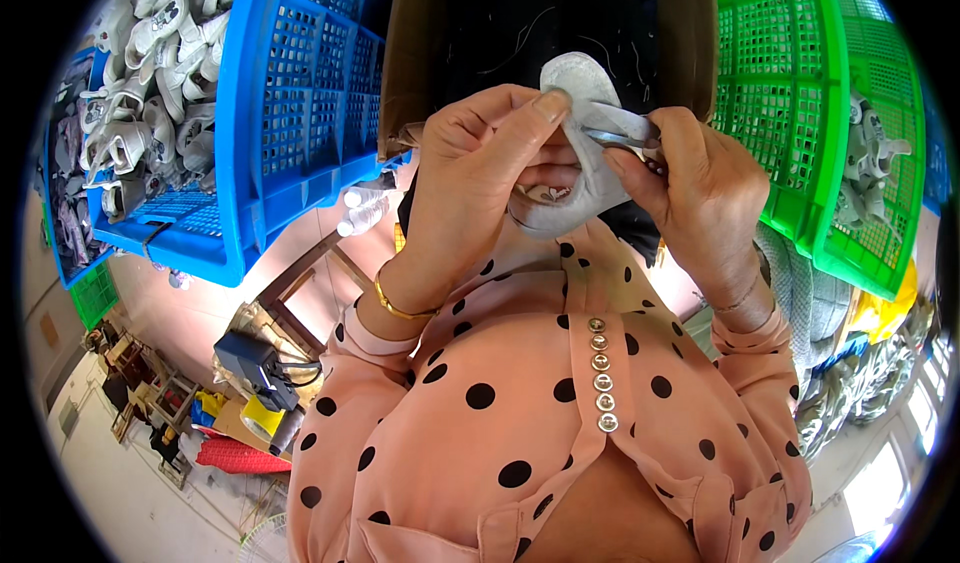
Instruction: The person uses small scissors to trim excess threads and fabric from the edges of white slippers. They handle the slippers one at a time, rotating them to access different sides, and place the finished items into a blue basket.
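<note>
My left hand point(470, 163) is closed on a small white shoe upper point(598, 185), pinching it between thumb and fingers in front of my chest. Some of its fingertips show through the upper's opening, near a small printed motif. From the other side, my right hand point(700, 178) is closed round small metal scissors point(618, 141), partly hidden by its fingers. The blades lie against the upper, close to a strap and my left thumb. Whether they are cutting a thread cannot be made out.
At the left, a blue plastic crate point(235, 163) holds many white shoe uppers point(160, 93). Green crates point(780, 83) stand at the right, with more uppers inside. Behind my hands is a cardboard box point(408, 53) with dark contents and loose threads.
</note>
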### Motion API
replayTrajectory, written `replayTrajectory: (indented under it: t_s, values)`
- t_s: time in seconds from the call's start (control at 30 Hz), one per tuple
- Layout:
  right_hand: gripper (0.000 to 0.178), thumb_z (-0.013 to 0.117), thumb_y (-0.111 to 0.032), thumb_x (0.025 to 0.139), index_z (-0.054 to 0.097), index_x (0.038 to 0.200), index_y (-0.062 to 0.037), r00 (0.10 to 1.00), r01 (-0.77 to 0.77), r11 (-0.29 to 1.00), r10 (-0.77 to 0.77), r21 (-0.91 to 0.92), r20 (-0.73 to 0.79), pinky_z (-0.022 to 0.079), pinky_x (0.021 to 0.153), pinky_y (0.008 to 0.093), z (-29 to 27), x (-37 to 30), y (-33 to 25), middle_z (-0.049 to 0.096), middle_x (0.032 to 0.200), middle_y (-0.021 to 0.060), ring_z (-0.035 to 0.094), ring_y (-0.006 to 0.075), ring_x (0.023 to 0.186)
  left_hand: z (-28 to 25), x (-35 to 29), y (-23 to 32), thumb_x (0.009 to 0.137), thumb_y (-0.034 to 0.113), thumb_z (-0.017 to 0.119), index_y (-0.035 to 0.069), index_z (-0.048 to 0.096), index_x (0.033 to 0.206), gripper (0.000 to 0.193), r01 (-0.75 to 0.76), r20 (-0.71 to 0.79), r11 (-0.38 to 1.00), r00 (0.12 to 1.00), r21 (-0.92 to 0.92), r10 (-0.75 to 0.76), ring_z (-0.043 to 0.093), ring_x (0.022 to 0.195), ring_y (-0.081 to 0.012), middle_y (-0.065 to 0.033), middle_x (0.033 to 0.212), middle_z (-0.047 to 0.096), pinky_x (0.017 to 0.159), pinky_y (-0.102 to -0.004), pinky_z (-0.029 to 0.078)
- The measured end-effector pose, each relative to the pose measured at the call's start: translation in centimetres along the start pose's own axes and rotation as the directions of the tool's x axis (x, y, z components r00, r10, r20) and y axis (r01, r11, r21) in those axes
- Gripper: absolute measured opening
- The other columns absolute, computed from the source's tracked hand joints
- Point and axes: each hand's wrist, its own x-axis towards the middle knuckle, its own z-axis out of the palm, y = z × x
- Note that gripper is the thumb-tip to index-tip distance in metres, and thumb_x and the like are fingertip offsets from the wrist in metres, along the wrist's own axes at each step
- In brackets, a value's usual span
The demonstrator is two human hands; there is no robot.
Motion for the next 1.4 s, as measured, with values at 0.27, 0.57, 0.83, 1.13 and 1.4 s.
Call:
replayTrajectory:
  t_s: [0.27,0.57,0.83,1.13,1.4]
  values:
    - [0.035,0.068,-0.037,0.090,0.056,0.086,-0.0034,0.979,-0.203,0.894,0.187,0.399,0.081,0.044,0.047,0.0287,1.6,-0.6,-0.2,0.059,0.060,0.0067,0.058,0.0221,0.052,0.3,-0.2,0.0,0.097,0.018,0.058,-0.004,0.066,0.103,0.024,0.022,-0.038,1.000,0.999,-0.011,-0.022,0.072,0.076,-0.0217,-0.0171,0.089,0.071,0.066,-0.0306,0.061]
    - [0.033,0.065,-0.032,0.093,0.056,0.083,-0.0020,0.918,-0.364,0.746,0.186,0.558,0.349,0.044,0.048,0.0314,0.1,-0.2,0.9,0.057,0.060,0.0111,0.058,0.0261,0.052,0.1,-0.2,0.2,0.093,0.020,0.066,-0.003,0.069,0.097,0.023,0.078,-0.072,0.997,0.994,0.017,-0.076,0.072,0.075,-0.0184,-0.0137,0.086,0.072,0.064,-0.0271,0.059]
    - [0.038,0.072,-0.039,0.083,0.051,0.074,-0.0088,0.991,0.015,0.995,-0.028,0.102,0.128,0.044,0.042,0.0323,-1.3,0.4,1.2,0.054,0.055,0.0051,0.056,0.0225,0.046,0.3,0.1,0.3,0.092,0.019,0.067,-0.003,0.069,0.095,0.022,0.028,-0.061,0.999,0.998,-0.045,-0.031,0.072,0.071,-0.0190,-0.0135,0.085,0.071,0.060,-0.0276,0.060]
    - [0.039,0.070,-0.042,0.083,0.050,0.071,-0.0105,0.983,0.099,0.995,-0.101,0.020,0.156,0.042,0.041,0.0337,-1.1,0.9,1.6,0.049,0.050,0.0047,0.055,0.0230,0.045,0.5,-0.1,0.4,0.092,0.016,0.067,-0.004,0.068,0.094,0.021,0.025,-0.060,0.999,0.998,-0.043,-0.028,0.070,0.069,-0.0167,-0.0124,0.082,0.070,0.059,-0.0255,0.059]
    - [0.038,0.068,-0.039,0.086,0.052,0.072,-0.0081,0.967,-0.014,0.971,-0.047,0.240,0.250,0.043,0.044,0.0380,-0.7,0.9,2.3,0.053,0.055,0.0105,0.056,0.0301,0.049,0.6,-0.2,0.5,0.096,0.018,0.059,-0.002,0.067,0.097,0.022,0.011,-0.039,0.997,0.999,0.072,-0.008,0.073,0.076,-0.0244,-0.0189,0.089,0.071,0.061,-0.0311,0.061]
